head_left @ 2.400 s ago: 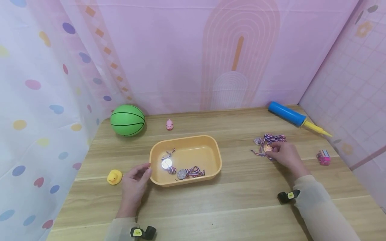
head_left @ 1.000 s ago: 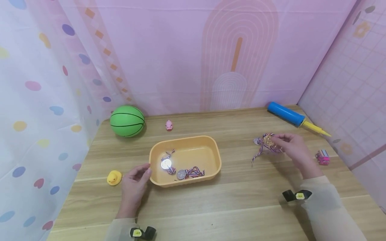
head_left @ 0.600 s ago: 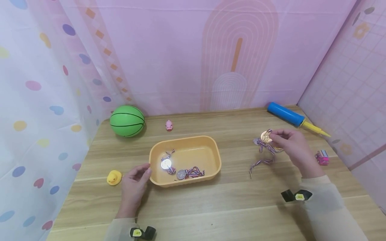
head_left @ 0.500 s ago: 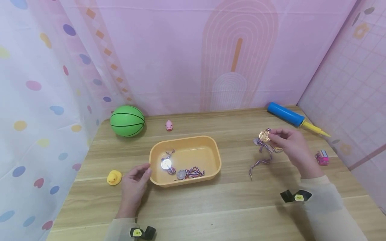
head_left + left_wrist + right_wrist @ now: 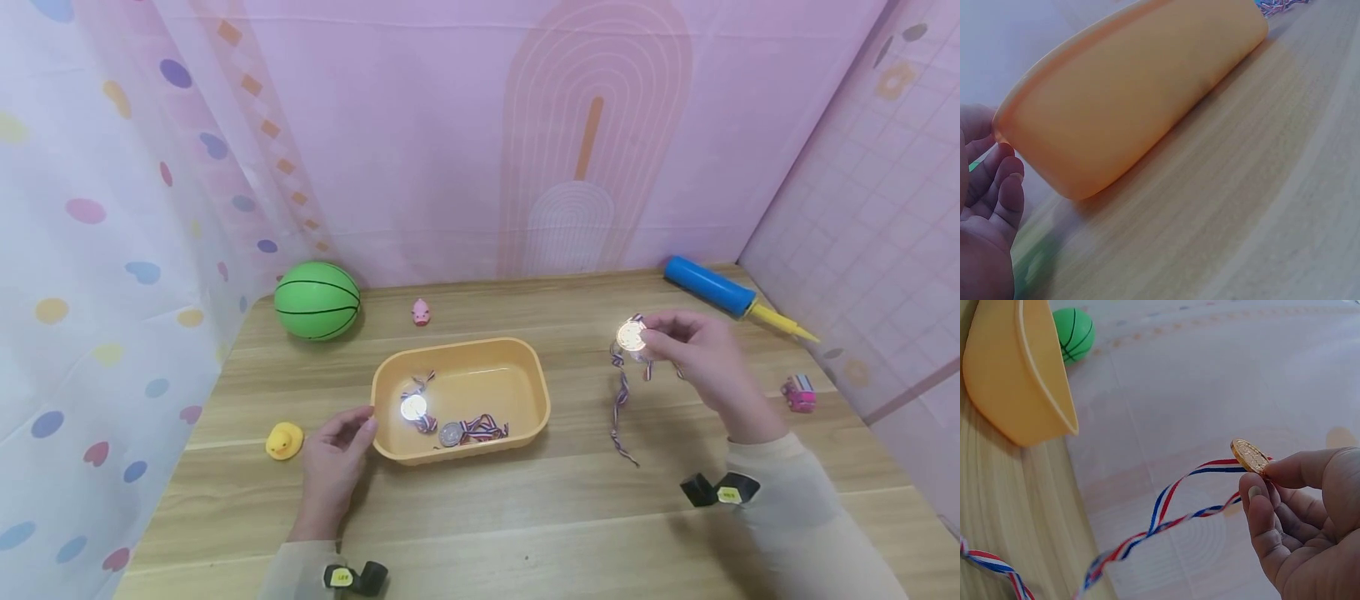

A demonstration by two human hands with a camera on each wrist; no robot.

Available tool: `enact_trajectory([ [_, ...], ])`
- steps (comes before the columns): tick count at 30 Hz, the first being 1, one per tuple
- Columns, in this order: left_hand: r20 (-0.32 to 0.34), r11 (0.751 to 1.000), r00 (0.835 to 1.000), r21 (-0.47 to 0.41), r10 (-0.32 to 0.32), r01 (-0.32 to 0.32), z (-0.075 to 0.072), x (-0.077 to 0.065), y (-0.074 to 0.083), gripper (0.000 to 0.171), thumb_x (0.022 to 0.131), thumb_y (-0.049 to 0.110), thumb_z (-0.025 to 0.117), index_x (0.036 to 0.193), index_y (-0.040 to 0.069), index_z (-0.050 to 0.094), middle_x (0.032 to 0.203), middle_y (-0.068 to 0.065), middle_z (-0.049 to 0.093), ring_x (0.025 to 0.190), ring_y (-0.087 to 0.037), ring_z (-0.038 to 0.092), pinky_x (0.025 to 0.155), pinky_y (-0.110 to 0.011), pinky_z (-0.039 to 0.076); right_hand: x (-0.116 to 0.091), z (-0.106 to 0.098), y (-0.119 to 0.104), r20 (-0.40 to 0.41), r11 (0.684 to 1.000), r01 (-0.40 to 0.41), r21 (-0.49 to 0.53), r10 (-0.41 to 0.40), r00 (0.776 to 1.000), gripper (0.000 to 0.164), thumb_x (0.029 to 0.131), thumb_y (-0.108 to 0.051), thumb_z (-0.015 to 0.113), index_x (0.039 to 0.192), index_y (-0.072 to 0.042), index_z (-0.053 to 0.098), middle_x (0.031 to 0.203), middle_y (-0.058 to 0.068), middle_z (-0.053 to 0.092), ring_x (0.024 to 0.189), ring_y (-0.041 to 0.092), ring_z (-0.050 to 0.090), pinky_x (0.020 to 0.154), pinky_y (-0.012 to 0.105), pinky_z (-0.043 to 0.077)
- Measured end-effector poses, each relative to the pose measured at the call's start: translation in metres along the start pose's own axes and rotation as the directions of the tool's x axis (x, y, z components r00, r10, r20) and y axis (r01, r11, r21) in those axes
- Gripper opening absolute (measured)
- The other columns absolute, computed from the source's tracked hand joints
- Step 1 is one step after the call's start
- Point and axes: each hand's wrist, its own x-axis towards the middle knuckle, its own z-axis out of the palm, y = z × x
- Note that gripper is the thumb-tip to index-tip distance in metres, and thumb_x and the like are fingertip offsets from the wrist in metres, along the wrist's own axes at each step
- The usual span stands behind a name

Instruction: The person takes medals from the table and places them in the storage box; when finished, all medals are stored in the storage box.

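Observation:
My right hand (image 5: pixel 697 358) pinches a gold medal (image 5: pixel 630 335) between thumb and fingers, raised above the right part of the table. Its red, white and blue ribbon (image 5: pixel 1172 487) trails down toward the wood. Behind the hand lie other ribbons (image 5: pixel 648 371), mostly hidden. My left hand (image 5: pixel 333 467) holds the left end of a yellow-orange plastic tray (image 5: pixel 502 387), fingertips at its rim in the left wrist view. Inside the tray, a shiny medal (image 5: pixel 413 407) lies at the left and a silver medal (image 5: pixel 451 434) near the front, both with ribbons.
A green ball (image 5: pixel 317 301) and a pink pig toy (image 5: pixel 421 312) stand at the back. A yellow duck (image 5: pixel 284 441) is left of my left hand. At the right are a blue hand pump (image 5: pixel 708 283) and a pink toy vehicle (image 5: pixel 799 393).
My right hand has taken the gold medal from the ribbon pile, lifted it and moved left, its ribbon drawn out and hanging. My left hand and the tray stay put.

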Motion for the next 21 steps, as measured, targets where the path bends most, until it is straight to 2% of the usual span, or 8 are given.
enact_trajectory([
  [6, 0.005, 1.0, 1.0, 0.018, 0.003, -0.003, -0.001, 0.0, 0.0, 0.027, 0.088, 0.015, 0.071, 0.108, -0.002, 0.067, 0.094, 0.002, 0.067, 0.088, -0.014, 0.058, 0.073, -0.017, 0.049, 0.004, 0.014, -0.013, 0.038, 0.999, 0.014, 0.032, -0.015, 0.999, 0.033, 0.091, -0.012, 0.067, 0.112, 0.012, 0.059, 0.087, 0.003, 0.068, 0.074, 0.013, 0.064, 0.06, 0.025, 0.055],
  [15, 0.011, 0.999, 1.0, 0.037, 0.0, 0.0, -0.002, 0.0, -0.001, 0.026, 0.088, 0.017, 0.071, 0.108, 0.0, 0.068, 0.096, 0.001, 0.067, 0.091, -0.014, 0.059, 0.075, -0.016, 0.049, 0.012, 0.029, -0.029, 0.04, 0.998, 0.058, -0.039, -0.057, 0.998, 0.031, 0.089, -0.017, 0.07, 0.108, 0.007, 0.064, 0.096, 0.014, 0.068, 0.078, 0.016, 0.068, 0.069, 0.026, 0.056],
  [21, 0.005, 1.0, 1.0, 0.023, 0.013, -0.013, -0.001, 0.0, -0.002, 0.026, 0.088, 0.015, 0.071, 0.108, -0.001, 0.068, 0.096, 0.001, 0.068, 0.09, -0.014, 0.059, 0.075, -0.016, 0.05, 0.016, 0.038, -0.044, 0.035, 0.994, 0.091, -0.058, -0.089, 0.995, 0.026, 0.089, -0.016, 0.07, 0.106, 0.003, 0.067, 0.09, 0.006, 0.07, 0.077, 0.017, 0.069, 0.07, 0.026, 0.056],
])
